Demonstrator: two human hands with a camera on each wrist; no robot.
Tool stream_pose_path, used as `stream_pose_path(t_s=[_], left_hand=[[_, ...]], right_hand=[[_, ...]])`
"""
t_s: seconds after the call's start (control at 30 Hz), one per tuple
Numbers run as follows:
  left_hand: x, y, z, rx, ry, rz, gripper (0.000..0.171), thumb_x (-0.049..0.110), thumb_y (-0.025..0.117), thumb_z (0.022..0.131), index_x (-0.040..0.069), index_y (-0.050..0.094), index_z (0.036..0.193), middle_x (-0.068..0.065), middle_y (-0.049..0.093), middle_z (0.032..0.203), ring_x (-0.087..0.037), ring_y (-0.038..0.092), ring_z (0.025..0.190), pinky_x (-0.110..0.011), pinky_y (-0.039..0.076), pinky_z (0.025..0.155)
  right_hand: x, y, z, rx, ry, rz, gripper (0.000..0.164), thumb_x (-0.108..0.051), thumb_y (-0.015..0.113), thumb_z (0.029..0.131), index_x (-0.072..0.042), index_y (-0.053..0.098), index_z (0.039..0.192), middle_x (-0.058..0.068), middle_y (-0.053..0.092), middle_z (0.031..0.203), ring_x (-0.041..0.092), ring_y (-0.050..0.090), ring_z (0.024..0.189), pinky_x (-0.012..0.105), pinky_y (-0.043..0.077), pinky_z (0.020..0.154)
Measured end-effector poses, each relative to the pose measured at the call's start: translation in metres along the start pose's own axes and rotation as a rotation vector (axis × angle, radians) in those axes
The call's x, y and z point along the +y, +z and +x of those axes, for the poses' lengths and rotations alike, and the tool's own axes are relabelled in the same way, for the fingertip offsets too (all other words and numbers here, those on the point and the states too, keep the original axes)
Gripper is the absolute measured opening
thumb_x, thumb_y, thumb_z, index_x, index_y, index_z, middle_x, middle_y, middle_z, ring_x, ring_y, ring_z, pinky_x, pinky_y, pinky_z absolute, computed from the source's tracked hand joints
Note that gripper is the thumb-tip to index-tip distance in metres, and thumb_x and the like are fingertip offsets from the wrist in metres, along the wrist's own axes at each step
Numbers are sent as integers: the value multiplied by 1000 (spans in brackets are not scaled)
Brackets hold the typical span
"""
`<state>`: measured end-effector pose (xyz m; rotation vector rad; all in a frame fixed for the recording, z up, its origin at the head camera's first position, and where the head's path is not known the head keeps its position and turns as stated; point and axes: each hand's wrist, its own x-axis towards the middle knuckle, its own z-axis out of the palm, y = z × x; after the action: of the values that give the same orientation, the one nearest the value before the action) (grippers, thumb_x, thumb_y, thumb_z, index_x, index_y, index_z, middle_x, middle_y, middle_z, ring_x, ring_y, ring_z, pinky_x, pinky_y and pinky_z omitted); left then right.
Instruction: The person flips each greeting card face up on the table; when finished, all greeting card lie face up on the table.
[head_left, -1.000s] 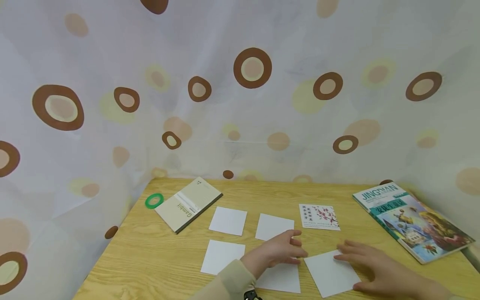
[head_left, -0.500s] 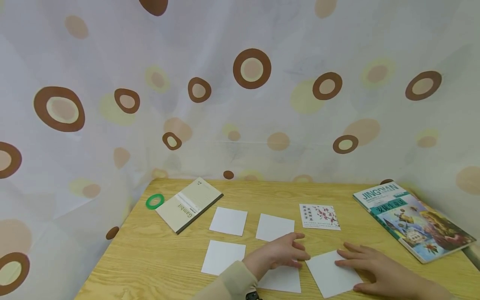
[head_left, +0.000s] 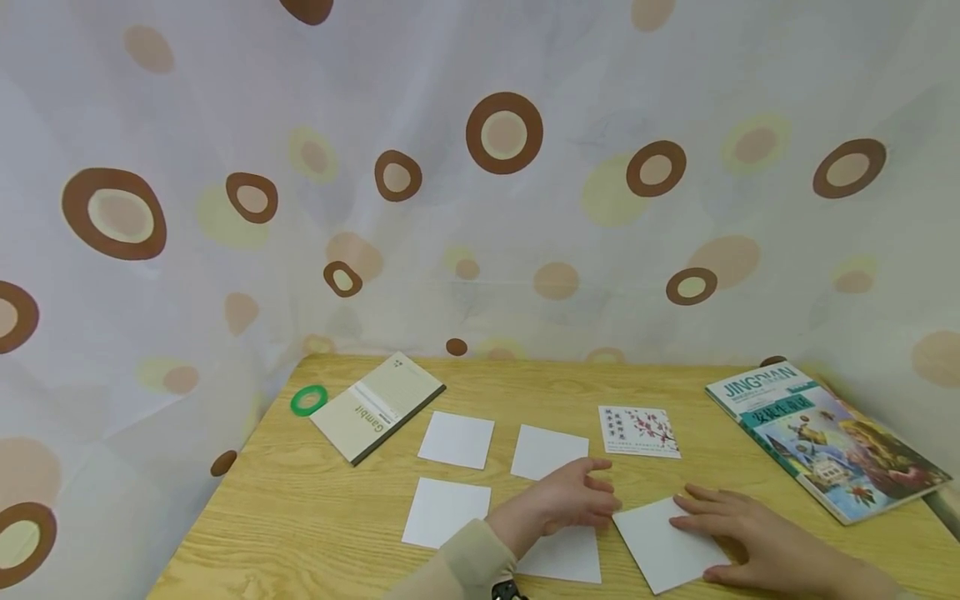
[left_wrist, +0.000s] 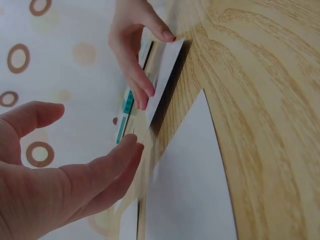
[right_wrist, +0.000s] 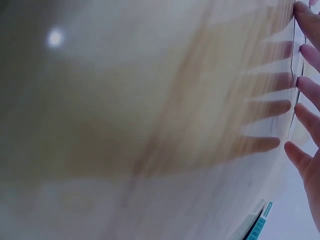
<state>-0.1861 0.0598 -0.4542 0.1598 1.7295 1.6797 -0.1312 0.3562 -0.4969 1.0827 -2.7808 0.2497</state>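
In the head view my right hand (head_left: pixel 757 542) holds a white square card (head_left: pixel 663 542), thumb at the near right corner and fingers at the far right edge. The left wrist view has this card (left_wrist: pixel 165 75) tilted, its near side off the wood above a dark shadow. My left hand (head_left: pixel 562 504) hovers to the left with fingers apart and nothing in them, partly covering another white card (head_left: pixel 566 558). Three more white cards lie flat, one at back left (head_left: pixel 456 440), one at back middle (head_left: pixel 547 450) and one at front left (head_left: pixel 446 512).
A card printed with blossoms (head_left: pixel 640 432) lies at the back. The magazine (head_left: pixel 825 442) rests along the right side. At back left are a beige notebook (head_left: pixel 378 408) and a green ring (head_left: pixel 308 401). A patterned curtain (head_left: pixel 420 250) stands behind the wooden table (head_left: pixel 285 517).
The card under my right hand has risen slightly and its near corner has shifted a little to the right. My left hand has hardly moved.
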Motion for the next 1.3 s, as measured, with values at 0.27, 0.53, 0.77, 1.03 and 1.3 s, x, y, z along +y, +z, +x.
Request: stream_pose_path(t_s=[0.27, 0.53, 0.77, 1.03, 1.3], left_hand=[[0, 0, -1, 12, 26, -52, 61, -6, 64, 87, 6, 46, 144, -17, 59, 122, -29, 68, 102, -42, 59, 89], [-2, 2, 2, 7, 4, -81, 58, -6, 63, 88, 5, 47, 143, -16, 58, 120, -27, 66, 104, -43, 58, 90], [-4, 4, 4, 23, 8, -113, 57, -8, 62, 89, 4, 48, 142, -17, 58, 120, -27, 65, 105, -43, 59, 89], [-4, 5, 3, 38, 4, -129, 56, -8, 63, 88, 4, 49, 141, -16, 57, 119, -21, 64, 98, -43, 59, 89], [-7, 2, 5, 21, -1, -137, 56, -9, 63, 88, 4, 49, 141, -15, 56, 118, -21, 64, 97, -41, 59, 89]], right_hand=[[-1, 3, 4, 81, -52, 1, 52, -56, 74, 82, -38, 63, 129, -3, 63, 136, 12, 55, 124, 0, 5, 106], [0, 1, 4, 59, -40, 15, 52, -58, 74, 80, -38, 64, 127, -2, 63, 135, 14, 57, 123, 4, 15, 109], [-3, -2, 2, 3, -10, -29, 52, -61, 69, 83, -39, 62, 130, -4, 62, 137, 17, 59, 121, 29, 53, 89], [-3, -5, 3, 8, -18, -25, 52, -58, 72, 82, -37, 64, 128, -2, 63, 135, 20, 61, 117, 33, 57, 85], [-5, -6, 3, 29, -19, -11, 52, -53, 76, 81, -37, 63, 129, -3, 64, 134, 17, 61, 116, 33, 57, 83]])
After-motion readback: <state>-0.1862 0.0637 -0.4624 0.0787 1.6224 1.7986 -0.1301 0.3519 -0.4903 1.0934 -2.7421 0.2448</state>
